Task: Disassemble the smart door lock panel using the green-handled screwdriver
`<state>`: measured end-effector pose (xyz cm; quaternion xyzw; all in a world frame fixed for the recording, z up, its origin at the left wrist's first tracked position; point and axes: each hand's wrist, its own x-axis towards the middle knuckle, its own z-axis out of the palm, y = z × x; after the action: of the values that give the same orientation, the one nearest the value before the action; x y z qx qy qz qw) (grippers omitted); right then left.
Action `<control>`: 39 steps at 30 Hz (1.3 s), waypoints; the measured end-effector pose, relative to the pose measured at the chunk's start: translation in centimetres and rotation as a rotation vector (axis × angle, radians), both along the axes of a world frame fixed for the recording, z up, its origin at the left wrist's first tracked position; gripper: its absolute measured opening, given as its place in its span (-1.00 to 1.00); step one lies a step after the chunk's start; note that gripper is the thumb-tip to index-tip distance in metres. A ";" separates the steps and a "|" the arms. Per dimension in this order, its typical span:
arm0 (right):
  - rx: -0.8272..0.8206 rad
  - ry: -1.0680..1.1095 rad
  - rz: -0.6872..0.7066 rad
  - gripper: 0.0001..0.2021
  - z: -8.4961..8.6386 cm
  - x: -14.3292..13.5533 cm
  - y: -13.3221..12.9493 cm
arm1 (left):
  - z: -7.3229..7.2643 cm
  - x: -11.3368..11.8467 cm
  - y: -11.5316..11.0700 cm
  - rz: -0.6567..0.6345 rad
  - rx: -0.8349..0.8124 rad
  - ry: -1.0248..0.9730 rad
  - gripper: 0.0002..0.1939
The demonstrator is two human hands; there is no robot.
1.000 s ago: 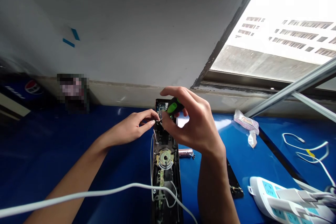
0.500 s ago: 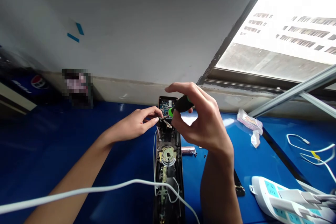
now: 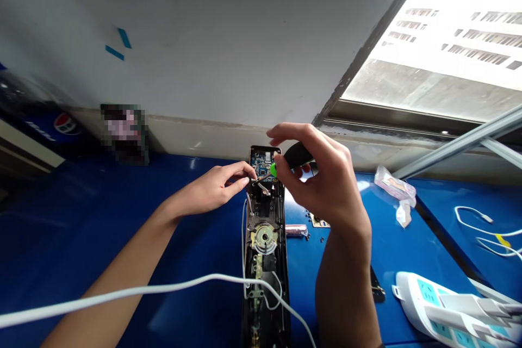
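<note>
**While your right grip (image 3: 328, 182) is closed on a black-handled screwdriver with a green collar (image 3: 299, 156), your left grip (image 3: 212, 187) meets its tip**

Where the screwdriver's thin shaft slants down to the left, your left fingertips are bunched at its end; you can't tell from here whether they pinch anything. Your right thumb presses near the green collar, and your index finger arches above the handle.

Beneath both, the long, narrow, black opened casing (image 3: 267, 209) lies lengthwise on the glossy blue bench (image 3: 196, 277), its far end near the wall. You have a blue rectangular circuit board (image 3: 263, 162) at that end and a round metal disc (image 3: 265, 237) farther down. A thick white cable (image 3: 163, 286) crosses your view over the casing's near part. To its right lie a shiny pinkish cylinder (image 3: 296, 230), small black screws (image 3: 322, 239) and, farther off, a white power strip with blue sockets (image 3: 408, 284).
</note>
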<state>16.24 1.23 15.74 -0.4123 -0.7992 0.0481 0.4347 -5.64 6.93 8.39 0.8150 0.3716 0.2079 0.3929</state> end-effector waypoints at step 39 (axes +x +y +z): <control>0.148 0.230 -0.136 -0.59 1.0 3.6 -1.5 | 0.7 3.2 -3.1 0.079 0.349 -0.054 -0.74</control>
<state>19.79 -0.30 16.71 -0.4239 -0.7157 0.0066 0.5550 -2.43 3.79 9.04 0.8498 0.3508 0.3063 0.2470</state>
